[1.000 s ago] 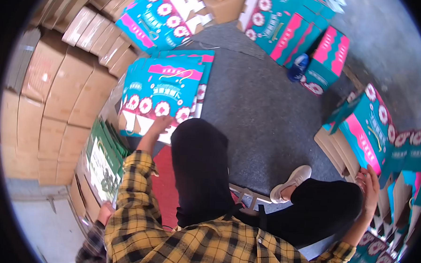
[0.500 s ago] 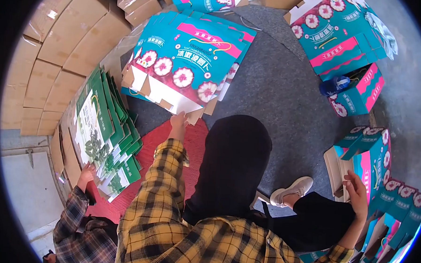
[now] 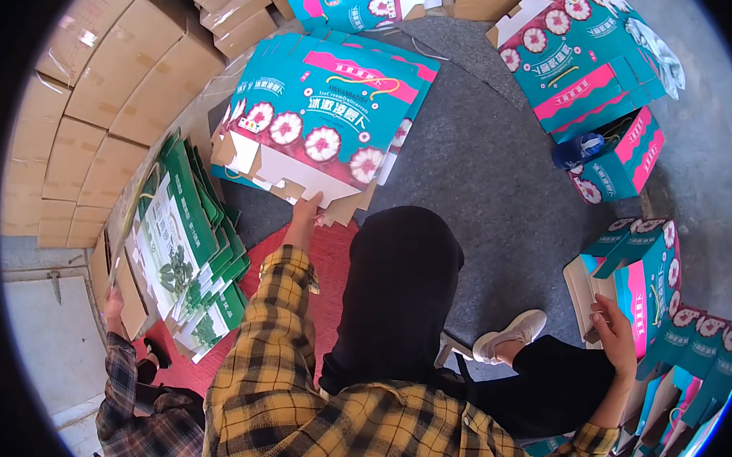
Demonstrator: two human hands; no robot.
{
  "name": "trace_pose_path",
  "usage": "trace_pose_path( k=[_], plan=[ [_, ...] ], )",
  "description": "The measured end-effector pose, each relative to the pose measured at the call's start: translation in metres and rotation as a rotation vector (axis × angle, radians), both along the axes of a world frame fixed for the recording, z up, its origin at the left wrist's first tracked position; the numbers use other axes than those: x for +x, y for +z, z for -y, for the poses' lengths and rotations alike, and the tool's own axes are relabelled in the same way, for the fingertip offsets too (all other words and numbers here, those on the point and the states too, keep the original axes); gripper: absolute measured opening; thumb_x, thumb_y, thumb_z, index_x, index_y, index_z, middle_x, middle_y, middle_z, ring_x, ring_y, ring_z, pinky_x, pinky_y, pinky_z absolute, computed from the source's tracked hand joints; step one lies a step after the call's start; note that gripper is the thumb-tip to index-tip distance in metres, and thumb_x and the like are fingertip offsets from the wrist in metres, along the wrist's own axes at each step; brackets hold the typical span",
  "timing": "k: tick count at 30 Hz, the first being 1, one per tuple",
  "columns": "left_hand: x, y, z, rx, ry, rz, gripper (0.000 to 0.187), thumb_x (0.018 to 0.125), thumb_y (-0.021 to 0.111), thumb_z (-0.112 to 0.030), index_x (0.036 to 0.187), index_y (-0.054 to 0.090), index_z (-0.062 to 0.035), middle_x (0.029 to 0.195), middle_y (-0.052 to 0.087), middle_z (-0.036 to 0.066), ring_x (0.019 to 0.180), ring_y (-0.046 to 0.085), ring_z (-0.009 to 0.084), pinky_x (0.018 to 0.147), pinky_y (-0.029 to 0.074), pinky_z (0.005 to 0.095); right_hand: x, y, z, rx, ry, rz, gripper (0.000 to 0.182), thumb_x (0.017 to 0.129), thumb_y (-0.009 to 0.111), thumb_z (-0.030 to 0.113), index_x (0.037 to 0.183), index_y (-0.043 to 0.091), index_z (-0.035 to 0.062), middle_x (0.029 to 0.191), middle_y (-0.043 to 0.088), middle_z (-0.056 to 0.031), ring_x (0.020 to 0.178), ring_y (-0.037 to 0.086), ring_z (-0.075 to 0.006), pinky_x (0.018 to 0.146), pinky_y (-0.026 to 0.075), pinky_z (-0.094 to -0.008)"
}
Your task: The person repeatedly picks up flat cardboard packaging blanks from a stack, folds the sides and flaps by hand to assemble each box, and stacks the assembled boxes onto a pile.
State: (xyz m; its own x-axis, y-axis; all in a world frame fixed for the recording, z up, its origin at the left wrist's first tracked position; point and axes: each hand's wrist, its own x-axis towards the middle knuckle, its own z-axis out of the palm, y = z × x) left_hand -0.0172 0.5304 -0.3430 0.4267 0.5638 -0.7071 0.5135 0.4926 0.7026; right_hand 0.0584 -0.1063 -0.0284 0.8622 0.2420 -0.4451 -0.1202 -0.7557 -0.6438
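Pinches with the nearer left hand [image 3: 304, 209] a flat teal carton [image 3: 338, 109] at eleven o'clock, lying lengthwise roughly ten-to-four, with the right hand [image 3: 615, 331] slack and seemingly empty at two.

Single head-worn view, round and wide-angled with dark corners, looking forward and steeply down from above the wearer's plaid shirt [image 3: 349, 428], close over the black-clad knee [image 3: 405, 259], grey floor [image 3: 506, 202] farther out, stacked cartons [image 3: 115, 79] bending along the left edge.
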Motion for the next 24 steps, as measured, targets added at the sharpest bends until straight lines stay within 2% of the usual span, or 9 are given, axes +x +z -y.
trace_pose_path(
  k=[2,5,9,11,14,17,19,21,24],
  plan=[
    [0.018,0.017,-0.004,0.173,-0.093,0.263,0.02,0.087,0.064,-0.021,0.095,0.057,-0.0036,0.077,0.06,0.007,0.059,0.058,0.0162,0.048,0.048,0.0278,-0.003,-0.003,0.003,0.004,0.043,0.049,0.037,0.091,0.058,0.01,0.127,0.053,0.0007,0.105,0.062,-0.0102,0.09,0.061,-0.0155,0.074,0.051,-0.0268],
    [0.06,0.07,-0.003,0.343,-0.074,0.225,0.017,0.087,0.059,-0.015,0.096,0.056,-0.0006,0.079,0.062,0.01,0.061,0.062,0.0189,0.052,0.052,0.0291,-0.006,0.002,0.005,-0.035,0.064,0.083,0.037,0.09,0.06,0.01,0.125,0.054,0.0,0.104,0.063,-0.0118,0.089,0.062,-0.0171,0.074,0.051,-0.0275],
    [0.127,0.191,0.024,0.301,0.021,0.624,0.019,0.086,0.057,-0.01,0.097,0.054,0.006,0.084,0.061,0.013,0.067,0.062,0.0197,0.059,0.056,0.0313,-0.007,-0.001,0.014,0.008,0.072,0.132,0.035,0.089,0.061,0.01,0.122,0.056,-0.0006,0.103,0.065,-0.0123,0.088,0.063,-0.0186,0.073,0.051,-0.0289],
    [0.147,0.266,0.055,0.302,-0.021,0.707,0.022,0.087,0.058,-0.01,0.101,0.052,0.0067,0.093,0.061,0.016,0.073,0.064,0.0211,0.064,0.058,0.0317,-0.008,-0.002,0.017,0.027,0.089,0.218,0.035,0.088,0.061,0.011,0.121,0.057,0.0004,0.102,0.065,-0.0122,0.086,0.064,-0.0179,0.073,0.051,-0.0287],
    [0.153,0.34,0.112,0.329,-0.221,0.818,0.022,0.088,0.058,-0.013,0.101,0.056,0.0047,0.093,0.066,0.012,0.076,0.066,0.0211,0.062,0.055,0.0287,-0.006,-0.005,0.025,-0.012,0.032,0.304,0.035,0.088,0.061,0.013,0.12,0.057,0.001,0.101,0.066,-0.0131,0.083,0.064,-0.0188,0.073,0.051,-0.0291],
    [0.142,0.368,0.154,0.512,-0.543,0.726,0.028,0.09,0.057,-0.021,0.108,0.058,0.0001,0.095,0.067,0.008,0.079,0.065,0.0181,0.067,0.053,0.0281,-0.002,-0.013,0.026,0.078,-0.058,0.399,0.034,0.089,0.061,0.016,0.119,0.058,0.0017,0.101,0.066,-0.0132,0.087,0.065,-0.0209,0.076,0.051,-0.0301],
    [0.12,0.39,0.193,0.446,-0.698,0.788,0.029,0.09,0.055,-0.023,0.107,0.062,-0.0005,0.093,0.066,0.006,0.079,0.064,0.0145,0.067,0.051,0.0288,-0.002,0.022,-0.001,-0.017,0.061,0.466,0.034,0.089,0.06,0.019,0.119,0.058,0.0018,0.103,0.066,-0.0137,0.093,0.065,-0.0233,0.079,0.051,-0.032],
    [0.106,0.401,0.218,0.391,-0.87,0.763,0.028,0.09,0.055,-0.021,0.106,0.062,0.0002,0.093,0.067,0.006,0.08,0.064,0.0131,0.069,0.05,0.0273,0.005,0.042,-0.027,0.078,0.149,0.397,0.037,0.091,0.061,0.021,0.121,0.056,0.0013,0.105,0.065,-0.0141,0.093,0.065,-0.0231,0.081,0.051,-0.0332],
    [0.098,0.359,0.257,0.434,-1.028,0.696,0.024,0.088,0.053,-0.016,0.101,0.062,0.0024,0.085,0.065,0.005,0.075,0.061,0.0108,0.066,0.048,0.0274,0.026,0.024,-0.053,0.181,0.206,0.374,0.044,0.094,0.055,0.032,0.126,0.054,0.0031,0.109,0.064,-0.0142,0.097,0.063,-0.0219,0.082,0.05,-0.0329]
  ],
)
